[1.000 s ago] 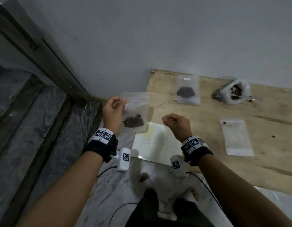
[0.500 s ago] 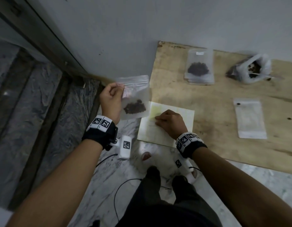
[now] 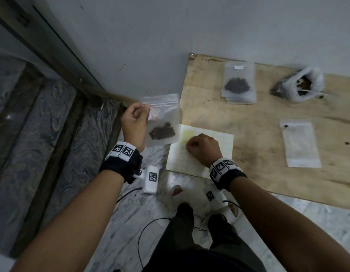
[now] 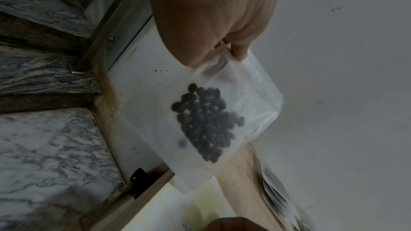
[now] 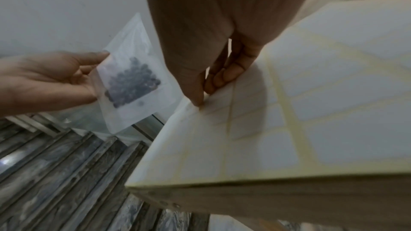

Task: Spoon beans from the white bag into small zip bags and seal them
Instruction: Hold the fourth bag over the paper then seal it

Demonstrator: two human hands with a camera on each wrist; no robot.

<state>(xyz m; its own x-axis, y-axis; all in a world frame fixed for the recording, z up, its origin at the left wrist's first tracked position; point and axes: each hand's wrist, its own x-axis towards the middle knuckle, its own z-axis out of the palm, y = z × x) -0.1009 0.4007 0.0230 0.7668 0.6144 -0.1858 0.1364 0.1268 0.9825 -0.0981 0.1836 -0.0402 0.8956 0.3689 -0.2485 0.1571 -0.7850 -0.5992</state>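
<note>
One small frosted zip bag of dark beans [image 3: 162, 122] pinched near top by left hand [image 3: 134, 122], aloft beside wall | right hand [image 3: 202, 149] curled, fingertips [image 5: 200, 102] picking at white label sheet [image 3: 215, 146] on plywood board [image 3: 258, 134] | step: labelling filled bag, likely | next: peel label, stick on bag, add to filled stack [image 3: 239, 84]

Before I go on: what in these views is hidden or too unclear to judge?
- Held zip bag: seal state; strip blurred in every view.
- Right hand on label sheet: whether a label has lifted; fingers cover it in the head view, right wrist view blurred.
- White bag: spoon unclear, blurred and small.
</note>
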